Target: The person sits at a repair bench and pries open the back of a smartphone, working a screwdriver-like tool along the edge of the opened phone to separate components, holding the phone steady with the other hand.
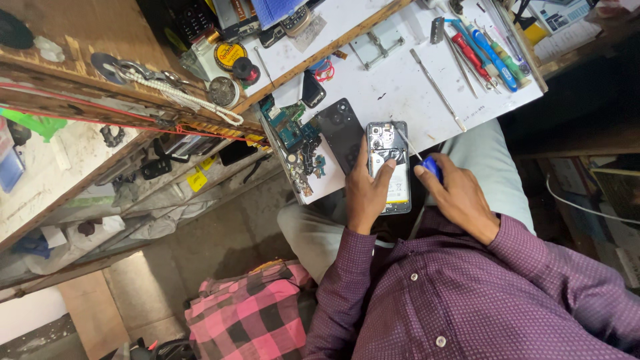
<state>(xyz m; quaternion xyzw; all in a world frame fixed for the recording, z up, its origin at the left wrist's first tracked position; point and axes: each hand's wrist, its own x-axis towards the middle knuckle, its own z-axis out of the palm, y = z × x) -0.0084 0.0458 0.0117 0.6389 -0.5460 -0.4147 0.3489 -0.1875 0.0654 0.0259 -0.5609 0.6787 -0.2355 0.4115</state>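
An opened phone (389,150) lies on the white worktop (400,87) with its back cover off and its battery and boards exposed. My left hand (365,193) holds the phone down by its left side, thumb on the battery. My right hand (457,195) grips a blue-handled screwdriver (421,160) whose thin shaft points to the upper part of the phone. The black back cover (341,130) lies just left of the phone.
Circuit boards and small parts (297,143) lie at the worktop's left edge. Several screwdrivers (483,57) and a metal spudger (437,90) lie at the back right. A wooden shelf (100,87) with clutter stands left. A pink checked cloth (250,320) lies below.
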